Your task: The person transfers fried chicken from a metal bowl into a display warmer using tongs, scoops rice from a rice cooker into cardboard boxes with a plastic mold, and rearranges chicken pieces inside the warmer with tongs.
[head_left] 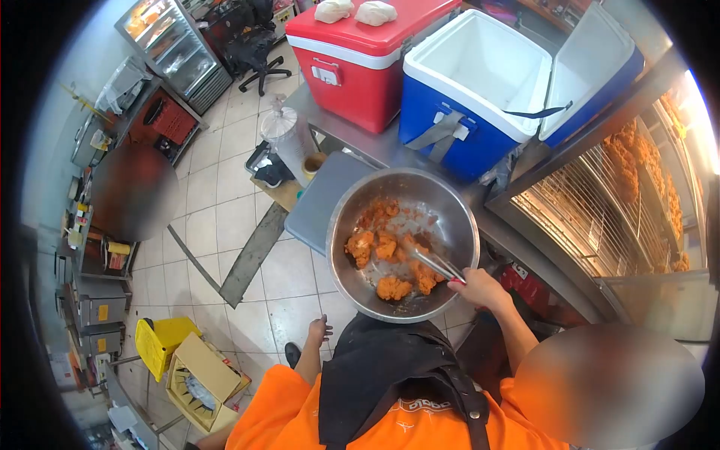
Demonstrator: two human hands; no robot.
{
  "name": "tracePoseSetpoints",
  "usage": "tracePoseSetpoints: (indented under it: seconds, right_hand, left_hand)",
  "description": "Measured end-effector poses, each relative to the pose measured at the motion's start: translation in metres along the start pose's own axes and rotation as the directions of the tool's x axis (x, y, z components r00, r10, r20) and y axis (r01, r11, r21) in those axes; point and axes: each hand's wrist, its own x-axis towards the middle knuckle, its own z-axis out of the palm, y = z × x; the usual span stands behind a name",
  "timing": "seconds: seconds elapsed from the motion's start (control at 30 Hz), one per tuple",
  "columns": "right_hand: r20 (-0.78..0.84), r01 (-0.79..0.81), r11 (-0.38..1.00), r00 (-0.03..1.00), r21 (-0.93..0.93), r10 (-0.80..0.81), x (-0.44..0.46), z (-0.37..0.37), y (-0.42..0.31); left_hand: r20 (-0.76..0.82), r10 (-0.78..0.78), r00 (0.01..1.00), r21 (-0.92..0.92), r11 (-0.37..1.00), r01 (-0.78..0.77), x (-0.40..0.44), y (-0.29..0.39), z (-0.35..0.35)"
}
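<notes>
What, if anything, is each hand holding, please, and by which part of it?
The right hand holds the tongs by their rear end, away from the tips; the left hand holds nothing visible.

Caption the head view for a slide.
Right hand holding tongs among breaded pieces in a metal bowl, left hand hanging empty.

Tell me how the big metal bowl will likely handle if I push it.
The bowl is probably stiff, being metal. Its rounded sides suggest it could rock if pushed high up. The fried pieces lie loose inside, so they would likely slide.
</notes>
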Motion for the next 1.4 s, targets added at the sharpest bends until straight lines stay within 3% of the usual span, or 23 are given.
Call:
tracePoseSetpoints:
  seconds: [0.03,0.13,0.27,0.33,0.4,0.43,0.5,0.6,0.67,0.8,0.9,0.97,1.0,1.03,1.07,1.1,1.13,1.17,1.2,1.27,1.33,1.4]
  right_hand:
    - [-0.105,0.032,0.986,0.993,-0.164,-0.050,0.000,0.002,0.004]
    - [-0.125,0.047,0.947,0.988,-0.316,-0.090,0.004,0.000,0.000]
    - [-0.062,0.113,0.974,0.990,-0.199,-0.127,0.020,-0.019,0.012]
    - [0.149,-0.014,0.999,0.989,-0.042,0.020,0.012,-0.044,0.010]
    - [0.106,0.025,0.999,0.994,-0.032,-0.021,-0.006,-0.058,0.008]
    - [0.126,0.012,0.994,0.992,-0.105,0.001,-0.010,-0.060,0.008]
    - [0.163,0.001,0.980,0.986,-0.199,0.032,-0.011,-0.056,0.007]
    - [0.288,0.022,0.977,0.957,-0.213,0.041,0.009,-0.035,0.006]
    - [0.250,0.063,0.985,0.968,-0.163,-0.020,0.022,-0.013,0.011]
    - [0.098,0.035,0.999,0.995,-0.016,-0.033,0.021,0.005,0.014]
    - [0.093,0.037,0.943,0.993,0.331,-0.072,-0.006,-0.002,0.035]
    - [0.079,0.020,0.845,0.994,0.534,-0.073,-0.037,-0.004,0.055]
    - [0.030,0.045,0.746,0.996,0.664,-0.088,-0.056,-0.005,0.062]
    - [-0.042,0.085,0.661,0.996,0.745,-0.082,-0.077,-0.006,0.071]
    - [-0.111,0.138,0.569,0.990,0.811,-0.081,-0.097,-0.011,0.081]
    - [-0.218,0.168,0.529,0.975,0.832,0.032,-0.118,-0.023,0.085]
    - [-0.311,0.206,0.489,0.940,0.848,0.143,-0.140,-0.033,0.086]
    - [-0.430,0.258,0.512,0.868,0.819,0.249,-0.161,-0.047,0.085]
    - [-0.533,0.302,0.538,0.772,0.787,0.346,-0.174,-0.065,0.089]
    - [-0.707,0.326,0.674,0.569,0.663,0.420,-0.180,-0.099,0.109]
    - [-0.770,0.319,0.726,0.458,0.609,0.445,-0.179,-0.142,0.123]
    - [-0.811,0.179,0.828,0.389,0.531,0.436,-0.167,-0.183,0.142]
  left_hand:
    - [-0.006,-0.007,1.000,0.004,1.000,0.007,-0.001,0.000,0.001]
    - [0.030,-0.031,0.999,0.067,0.997,0.029,0.004,-0.009,0.002]
    - [0.038,-0.042,0.998,0.124,0.992,0.037,0.003,-0.004,0.008]
    - [0.047,-0.019,0.999,0.104,0.994,0.014,-0.002,0.008,0.012]
    - [-0.006,-0.008,1.000,0.108,0.994,0.009,-0.009,0.024,0.018]
    - [0.084,0.047,0.995,0.102,0.993,-0.055,-0.008,0.022,0.012]
    - [0.056,-0.012,0.998,0.124,0.992,0.005,0.003,0.028,0.016]
    - [0.061,-0.031,0.998,0.154,0.988,0.022,0.008,0.037,0.022]
    - [0.058,-0.041,0.997,0.151,0.988,0.032,0.018,0.036,0.024]
    - [0.089,-0.028,0.996,0.148,0.989,0.015,0.024,0.029,0.022]
    - [0.139,0.014,0.990,0.121,0.992,-0.031,0.035,0.025,0.022]
    - [0.122,0.018,0.992,0.078,0.997,-0.028,0.025,0.027,0.021]
    - [0.196,0.016,0.981,0.069,0.997,-0.030,0.041,0.015,0.012]
    - [0.170,-0.058,0.984,0.094,0.995,0.042,0.115,-0.033,0.009]
    - [0.118,-0.099,0.988,0.118,0.989,0.085,0.085,-0.020,0.010]
    - [0.068,-0.181,0.981,0.150,0.974,0.169,0.117,-0.039,0.007]
    - [0.079,-0.164,0.983,0.160,0.976,0.150,0.101,-0.025,0.011]
    - [0.209,-0.014,0.978,0.198,0.980,-0.028,0.054,-0.006,0.007]
    - [0.271,-0.025,0.962,0.124,0.992,-0.009,0.075,-0.026,-0.001]
    - [0.332,-0.025,0.943,0.060,0.998,0.006,0.099,-0.036,-0.009]
    - [0.256,-0.098,0.962,0.134,0.989,0.065,0.099,-0.021,0.004]
    - [0.219,-0.134,0.967,0.166,0.981,0.099,0.075,0.000,0.023]
